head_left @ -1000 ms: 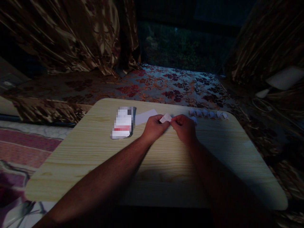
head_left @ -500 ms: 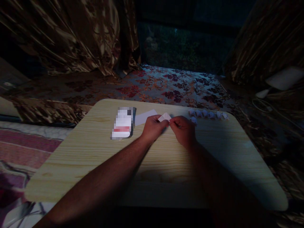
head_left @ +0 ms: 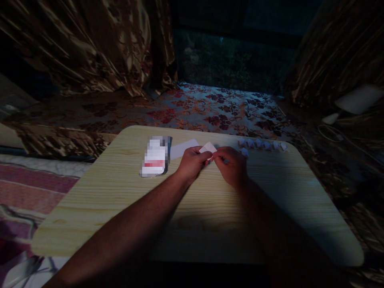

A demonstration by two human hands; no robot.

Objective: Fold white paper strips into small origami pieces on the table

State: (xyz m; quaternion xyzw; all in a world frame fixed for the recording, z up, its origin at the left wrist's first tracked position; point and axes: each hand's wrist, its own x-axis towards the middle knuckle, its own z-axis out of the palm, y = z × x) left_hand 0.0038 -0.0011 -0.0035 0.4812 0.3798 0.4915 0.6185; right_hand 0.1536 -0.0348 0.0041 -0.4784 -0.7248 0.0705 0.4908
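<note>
A small piece of folded white paper (head_left: 208,147) is held between my two hands above the far half of the table. My left hand (head_left: 192,162) pinches its left and lower side, thumb on top. With thumb and forefinger closed, my right hand (head_left: 231,163) grips the paper's right edge. Behind my left hand a flat white paper sheet (head_left: 183,148) lies on the table. Past my right hand runs a row of small folded paper pieces (head_left: 261,144), with one more folded piece (head_left: 244,152) in front of it, partly hidden by that hand.
The pale wood-grain table (head_left: 120,200) has rounded corners. A phone (head_left: 156,157), blurred out in part, lies on it left of the sheet. Beyond stands a ledge with flowered cloth (head_left: 216,108), flanked by curtains (head_left: 120,48). A white lamp (head_left: 358,100) is at the right.
My fingers have shifted slightly on the folded paper, and my left thumb lies a little further over it. The sheet, phone and row of folded pieces stay put.
</note>
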